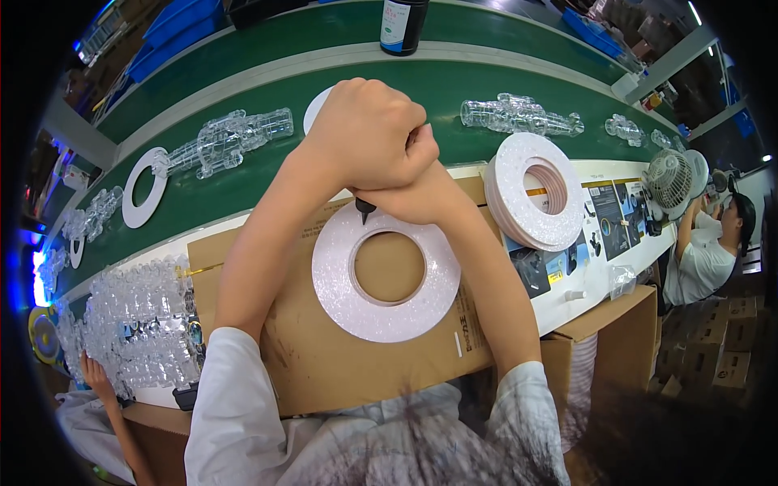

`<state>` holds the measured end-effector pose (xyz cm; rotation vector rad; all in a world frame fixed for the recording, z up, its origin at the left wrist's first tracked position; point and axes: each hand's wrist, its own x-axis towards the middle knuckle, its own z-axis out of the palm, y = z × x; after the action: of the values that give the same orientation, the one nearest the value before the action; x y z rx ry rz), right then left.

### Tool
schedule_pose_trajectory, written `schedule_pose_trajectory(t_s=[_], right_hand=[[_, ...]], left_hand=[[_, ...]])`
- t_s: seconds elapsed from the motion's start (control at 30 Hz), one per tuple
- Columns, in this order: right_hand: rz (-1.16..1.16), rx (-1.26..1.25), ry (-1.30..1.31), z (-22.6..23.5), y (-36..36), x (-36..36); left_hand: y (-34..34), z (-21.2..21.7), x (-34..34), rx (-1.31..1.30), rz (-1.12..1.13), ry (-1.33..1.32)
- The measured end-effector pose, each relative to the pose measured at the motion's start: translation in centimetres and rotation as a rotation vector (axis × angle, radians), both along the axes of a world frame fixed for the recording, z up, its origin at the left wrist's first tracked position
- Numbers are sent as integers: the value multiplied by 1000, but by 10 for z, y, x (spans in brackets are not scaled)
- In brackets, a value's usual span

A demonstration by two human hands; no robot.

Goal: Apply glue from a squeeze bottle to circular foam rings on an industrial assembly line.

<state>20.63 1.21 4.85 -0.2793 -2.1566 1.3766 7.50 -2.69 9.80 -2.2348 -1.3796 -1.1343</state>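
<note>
In front of me my wrists overlap above a flat white glittery ring (334, 279) lying on a brown cardboard sheet (292, 364). My left hand (377, 134) is uppermost, curled into a fist; whatever it may grip is hidden. Below it, my right hand (405, 201) reaches in with its fingers mostly covered by the left wrist. A black nozzle (365, 209) pokes down from under the right hand, its tip over the ring's upper edge. The body of the nozzled applicator is hidden by my hands.
A stack of similar rings (506, 194) stands to the right. Clear plastic parts (235, 142) and rings lie along the green belt (438, 89), a black bottle (403, 28) beyond. Many clear parts (146, 324) fill the left. A co-worker's hand (97, 377) touches them; another person (705, 251) works at right.
</note>
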Motion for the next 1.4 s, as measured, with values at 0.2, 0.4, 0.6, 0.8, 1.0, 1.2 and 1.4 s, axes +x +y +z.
schedule_pose_trajectory(t_s=[0.2,0.4,0.6,0.8,1.0,1.2,1.4], right_hand=[[7,46,15,-1,2,1],[21,8,-4,8,1,4],[47,-23,-84,21,1,14],[-1,12,-31,16,2,13],[13,7,-65,14,6,14],[28,2,-10,12,7,13],[25,19,-22,13,6,12]], left_hand=[[-3,3,1,-24,11,15],[-9,9,6,3,30,39],[-16,17,16,133,32,31],[-9,8,14,183,32,-14],[-5,3,13,188,26,-17],[-2,0,14,193,24,-26],[-4,2,13,184,18,-30]])
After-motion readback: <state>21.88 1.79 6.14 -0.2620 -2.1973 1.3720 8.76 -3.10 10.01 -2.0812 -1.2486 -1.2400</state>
